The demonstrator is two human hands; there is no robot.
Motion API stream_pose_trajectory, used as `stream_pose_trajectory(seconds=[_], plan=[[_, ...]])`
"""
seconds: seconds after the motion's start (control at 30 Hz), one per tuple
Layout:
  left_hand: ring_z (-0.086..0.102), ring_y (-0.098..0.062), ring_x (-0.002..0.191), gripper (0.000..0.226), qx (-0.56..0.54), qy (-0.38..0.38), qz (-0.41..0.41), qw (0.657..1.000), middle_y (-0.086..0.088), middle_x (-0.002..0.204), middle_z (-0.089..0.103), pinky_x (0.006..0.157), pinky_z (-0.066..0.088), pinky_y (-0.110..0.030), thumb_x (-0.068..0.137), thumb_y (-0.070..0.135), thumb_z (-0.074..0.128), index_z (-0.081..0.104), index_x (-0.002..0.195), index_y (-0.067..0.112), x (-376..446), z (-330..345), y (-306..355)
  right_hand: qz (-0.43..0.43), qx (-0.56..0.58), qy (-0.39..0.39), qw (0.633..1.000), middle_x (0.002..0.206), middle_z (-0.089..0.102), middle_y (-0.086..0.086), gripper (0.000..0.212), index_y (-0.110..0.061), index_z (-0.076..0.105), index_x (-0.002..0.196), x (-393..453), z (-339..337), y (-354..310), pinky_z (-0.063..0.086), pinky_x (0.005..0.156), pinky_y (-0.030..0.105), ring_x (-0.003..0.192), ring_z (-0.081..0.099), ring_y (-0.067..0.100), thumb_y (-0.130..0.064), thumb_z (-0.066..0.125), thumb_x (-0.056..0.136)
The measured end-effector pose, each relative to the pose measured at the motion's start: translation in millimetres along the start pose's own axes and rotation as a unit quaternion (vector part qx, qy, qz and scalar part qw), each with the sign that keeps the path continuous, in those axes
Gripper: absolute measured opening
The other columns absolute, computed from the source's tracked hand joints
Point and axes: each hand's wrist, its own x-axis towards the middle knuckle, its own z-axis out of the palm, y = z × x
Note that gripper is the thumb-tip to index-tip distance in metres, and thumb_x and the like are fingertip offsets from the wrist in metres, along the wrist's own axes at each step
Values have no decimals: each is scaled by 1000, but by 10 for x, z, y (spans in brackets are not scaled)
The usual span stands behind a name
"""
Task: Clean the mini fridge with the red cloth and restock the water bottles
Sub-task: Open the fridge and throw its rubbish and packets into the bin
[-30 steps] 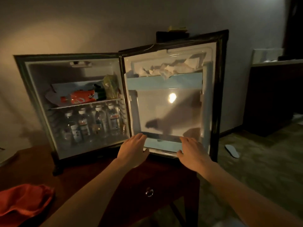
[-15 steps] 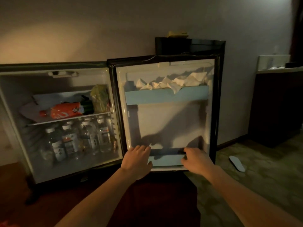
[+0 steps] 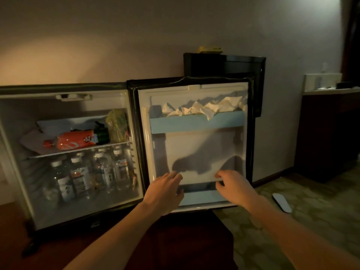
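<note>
Both hands are at the foot of the open fridge door. The left hand lies flat with straight fingers against the lower door shelf, a pale blue plastic rail. The right hand has its fingers curled at that rail's right end; I cannot tell whether it grips anything. Above, an upper door shelf is stuffed with crumpled white paper. To the left, inside the mini fridge, at least four clear water bottles with white caps stand under a wire shelf, and an orange bottle lies on it.
</note>
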Motion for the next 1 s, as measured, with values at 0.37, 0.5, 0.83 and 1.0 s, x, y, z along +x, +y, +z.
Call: stream_pose_trajectory(seconds=[0.37, 0.5, 0.83, 1.0], plan=[[45, -24, 127, 46, 34, 288, 67, 955, -8, 139, 48, 106, 38, -42, 91, 25, 61, 48, 134, 13, 650, -1096, 252, -151, 9, 330, 932, 128, 50, 11, 40, -7, 54, 123, 371, -1224, -280, 42, 93, 32, 120, 44, 25, -21, 68, 88], [45, -24, 129, 45, 23, 235, -14, 972, -4, 143, 48, 106, 34, -41, 99, 32, 49, 40, 141, 19, 922, -1294, 184, -98, -10, 260, 961, 148, 39, 4, 53, -18, 42, 141, 642, -1533, -265, 35, 109, 44, 139, 29, 26, -25, 62, 93], [52, -24, 116, 44, 21, 145, 25, 989, -1, 131, 49, 97, 43, -44, 96, 46, 52, 42, 137, 36, 1211, -1335, 73, -32, -48, 231, 971, 107, 59, 7, 17, -16, 68, 108, 885, -1566, -197, 36, 91, 37, 109, 50, 26, -19, 57, 96], [54, -22, 95, 15, -14, 164, 43, 985, 2, 114, 53, 82, 43, -39, 96, 36, 56, 61, 104, 25, 1299, -1306, 213, -60, 22, 288, 956, 103, 54, 11, 11, -6, 61, 99, 832, -1563, -166, 39, 80, 31, 96, 48, 24, -12, 54, 94]])
